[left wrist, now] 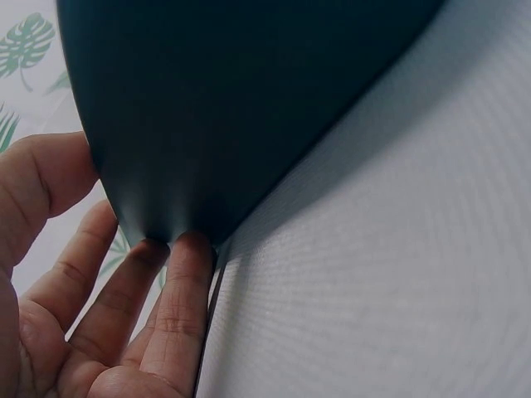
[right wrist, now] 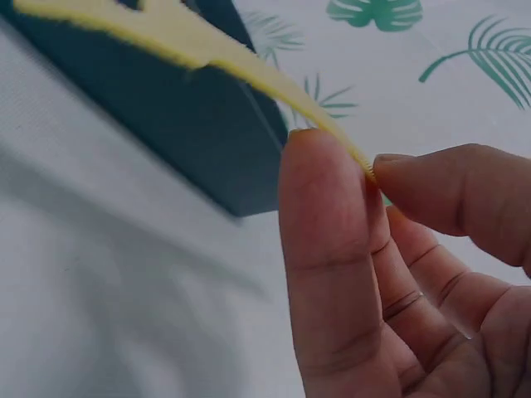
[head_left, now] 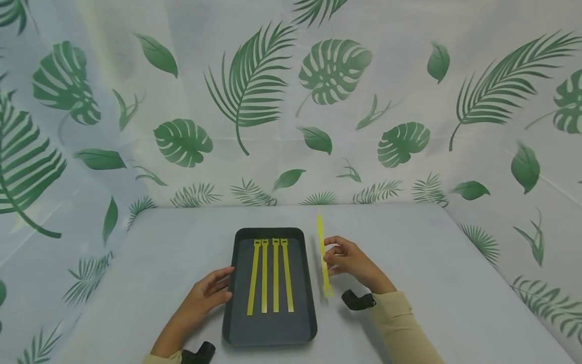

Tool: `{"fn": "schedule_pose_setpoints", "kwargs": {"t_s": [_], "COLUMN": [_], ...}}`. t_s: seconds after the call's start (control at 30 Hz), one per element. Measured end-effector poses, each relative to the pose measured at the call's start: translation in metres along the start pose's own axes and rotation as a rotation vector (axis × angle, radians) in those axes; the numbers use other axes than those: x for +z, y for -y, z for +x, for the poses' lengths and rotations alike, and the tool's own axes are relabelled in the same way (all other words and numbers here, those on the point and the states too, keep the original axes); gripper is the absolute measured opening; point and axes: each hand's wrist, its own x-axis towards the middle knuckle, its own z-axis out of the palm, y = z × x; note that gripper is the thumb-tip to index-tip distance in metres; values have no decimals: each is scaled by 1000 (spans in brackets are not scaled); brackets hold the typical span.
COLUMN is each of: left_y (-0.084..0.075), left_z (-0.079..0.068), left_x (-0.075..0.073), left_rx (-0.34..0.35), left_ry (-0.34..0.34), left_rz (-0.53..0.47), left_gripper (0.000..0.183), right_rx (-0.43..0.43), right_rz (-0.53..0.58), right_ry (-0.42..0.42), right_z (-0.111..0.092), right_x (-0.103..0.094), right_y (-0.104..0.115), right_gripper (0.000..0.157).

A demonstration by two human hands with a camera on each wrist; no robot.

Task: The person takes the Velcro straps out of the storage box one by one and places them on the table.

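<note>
A dark grey tray [head_left: 268, 331] lies on the table with several yellow hook-and-loop cable ties [head_left: 264, 275] side by side in it, slotted heads at the far end. My left hand [head_left: 204, 298] is at the tray's left side. In the left wrist view its fingertips [left wrist: 187, 257] touch the outer wall of the tray [left wrist: 216, 99]. Right of the tray, my right hand [head_left: 352, 260] pinches another yellow cable tie [head_left: 322, 242] between thumb and fingers. This one points lengthwise away from me, its slotted head at the near end. The right wrist view shows the pinch on the tie [right wrist: 249, 70] close up.
A white table [head_left: 150, 263] carries the tray. Behind it and at both sides hangs a white cloth with green leaf prints [head_left: 268, 126]. Black wrist mounts [head_left: 359, 299] sit at both sleeves.
</note>
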Motion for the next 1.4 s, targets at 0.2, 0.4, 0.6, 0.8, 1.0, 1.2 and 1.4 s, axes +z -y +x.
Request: {"fn": "schedule_pose_setpoints", "kwargs": {"t_s": [0.2, 0.4, 0.6, 0.8, 1.0, 1.2, 1.4], "left_y": [0, -1, 0, -1, -3, -5, -6], "left_z": [0, 1, 1, 1, 0, -1, -2], "left_x": [0, 0, -1, -1, 1, 3, 2], "left_rx": [-20, -30, -32, -29, -38, -55, -49], "left_ry": [-18, -28, -22, -21, -27, -43, -35], "left_rz": [-10, -17, -17, -6, -7, -6, -12], "left_gripper": [66, 66, 66, 66, 67, 67, 68], "right_rx": [62, 123, 210, 239, 277, 295, 237], "right_rz": [2, -19, -52, -111, -184, -260, -289], "right_ry": [15, 24, -14, -73, -155, -204, -196], "right_z": [0, -1, -3, -6, -5, -5, -5], "right_x": [2, 2, 9, 16, 21, 22, 17], "right_y": [-12, -20, -17, -13, -15, -14, -13], "right_gripper": [45, 43, 41, 37, 33, 28, 18]}}
